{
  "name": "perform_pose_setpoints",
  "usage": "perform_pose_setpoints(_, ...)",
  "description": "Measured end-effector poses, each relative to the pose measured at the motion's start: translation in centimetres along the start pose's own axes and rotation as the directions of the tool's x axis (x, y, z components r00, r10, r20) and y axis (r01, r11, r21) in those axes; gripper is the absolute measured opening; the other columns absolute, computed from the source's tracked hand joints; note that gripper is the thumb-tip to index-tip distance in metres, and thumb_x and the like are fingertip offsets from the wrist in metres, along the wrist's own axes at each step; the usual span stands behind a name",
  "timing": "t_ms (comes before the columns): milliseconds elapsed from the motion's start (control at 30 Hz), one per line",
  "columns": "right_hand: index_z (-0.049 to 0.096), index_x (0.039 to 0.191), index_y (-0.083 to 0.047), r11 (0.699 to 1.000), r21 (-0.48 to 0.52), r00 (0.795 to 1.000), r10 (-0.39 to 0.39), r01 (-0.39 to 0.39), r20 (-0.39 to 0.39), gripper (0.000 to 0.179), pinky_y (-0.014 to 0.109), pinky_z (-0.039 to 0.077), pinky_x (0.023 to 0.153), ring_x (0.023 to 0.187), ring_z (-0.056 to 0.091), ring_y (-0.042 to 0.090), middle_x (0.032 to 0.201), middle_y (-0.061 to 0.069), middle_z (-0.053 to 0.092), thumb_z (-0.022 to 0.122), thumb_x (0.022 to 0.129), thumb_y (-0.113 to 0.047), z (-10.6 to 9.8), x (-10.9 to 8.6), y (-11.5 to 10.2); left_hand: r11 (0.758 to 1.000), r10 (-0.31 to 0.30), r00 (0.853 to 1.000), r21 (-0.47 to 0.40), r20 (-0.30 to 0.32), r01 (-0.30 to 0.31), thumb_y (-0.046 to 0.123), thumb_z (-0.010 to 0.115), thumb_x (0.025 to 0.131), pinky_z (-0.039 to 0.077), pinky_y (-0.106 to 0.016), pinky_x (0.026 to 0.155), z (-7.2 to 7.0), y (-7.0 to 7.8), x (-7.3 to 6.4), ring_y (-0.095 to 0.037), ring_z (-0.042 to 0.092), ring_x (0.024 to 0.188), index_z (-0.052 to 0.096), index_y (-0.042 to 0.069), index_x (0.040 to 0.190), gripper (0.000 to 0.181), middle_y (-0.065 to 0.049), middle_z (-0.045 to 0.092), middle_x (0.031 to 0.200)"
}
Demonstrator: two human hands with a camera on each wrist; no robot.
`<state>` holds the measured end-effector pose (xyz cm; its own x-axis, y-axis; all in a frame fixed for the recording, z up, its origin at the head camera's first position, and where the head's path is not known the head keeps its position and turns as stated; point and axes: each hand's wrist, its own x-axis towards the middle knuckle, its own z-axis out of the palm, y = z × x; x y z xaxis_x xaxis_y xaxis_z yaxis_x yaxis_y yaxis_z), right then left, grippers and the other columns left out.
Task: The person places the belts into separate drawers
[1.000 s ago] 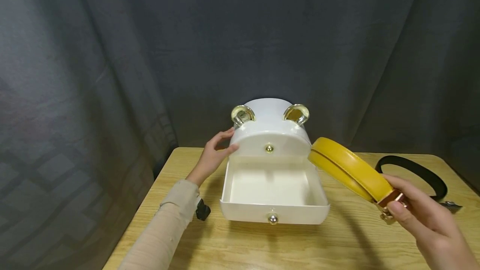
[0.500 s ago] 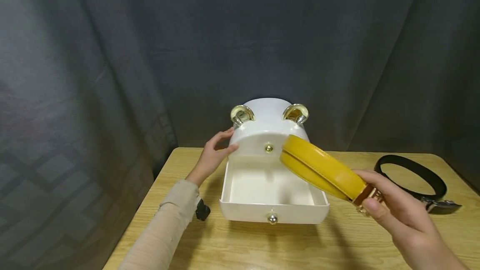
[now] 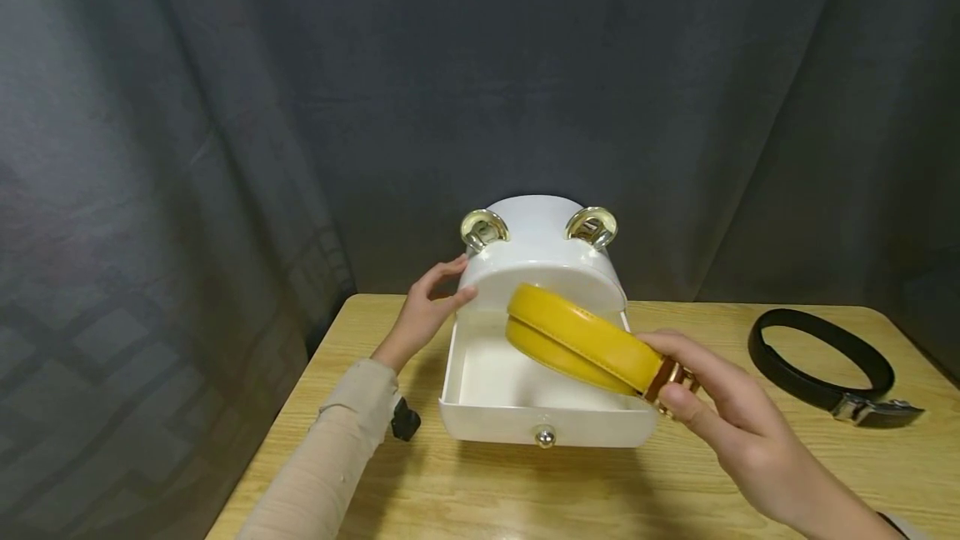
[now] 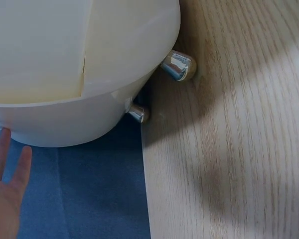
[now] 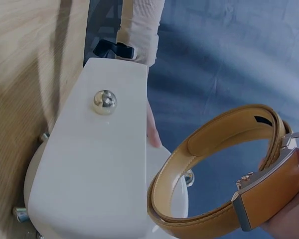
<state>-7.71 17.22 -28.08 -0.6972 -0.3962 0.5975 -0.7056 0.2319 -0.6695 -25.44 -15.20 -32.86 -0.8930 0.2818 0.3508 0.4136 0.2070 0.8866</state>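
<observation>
A coiled yellow belt (image 3: 573, 340) with a gold buckle hangs above the pulled-out drawer (image 3: 495, 426) of a white storage box. My right hand (image 3: 738, 423) grips it at the buckle, thumb on the near side. In the right wrist view the belt's coil (image 5: 194, 142) makes a wide loop in front of the drawer's knob side. My left hand (image 3: 422, 315) rests on the left side of the white box (image 3: 538, 227), its fingers extended. The left wrist view shows these fingers against the box's curved wall (image 4: 65, 124).
A coiled black belt (image 3: 821, 357) lies on the wooden table (image 3: 525, 498) at the right. Two gold ear-shaped pieces stick up from the box top. A black strap piece (image 3: 405, 421) shows at the left wrist. Grey curtain (image 3: 525, 65) hangs behind and at the left.
My right hand has carried the yellow belt leftward, from beside the box to over the drawer. More of the black belt shows now. The left hand has stayed on the box.
</observation>
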Motion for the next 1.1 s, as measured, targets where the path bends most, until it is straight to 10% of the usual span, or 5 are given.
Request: perform_pose_setpoints(1100,0.059,0.130,-0.004,0.999,0.009,0.986,0.043,-0.045,0.158,0.032,0.028,0.045,0.068,0.083,0.052,0.014,0.105,-0.003,0.061,0.050,0.100,0.000,2.9,3.7,4.3,1.000,0.013,1.000,0.024,-0.008,-0.013,0.013,0.070,0.094,0.043,-0.041,0.105,-0.2,-0.1,-0.1,-0.023,0.046,0.134,0.058,0.005,0.135,0.043,-0.008,0.043,0.152)
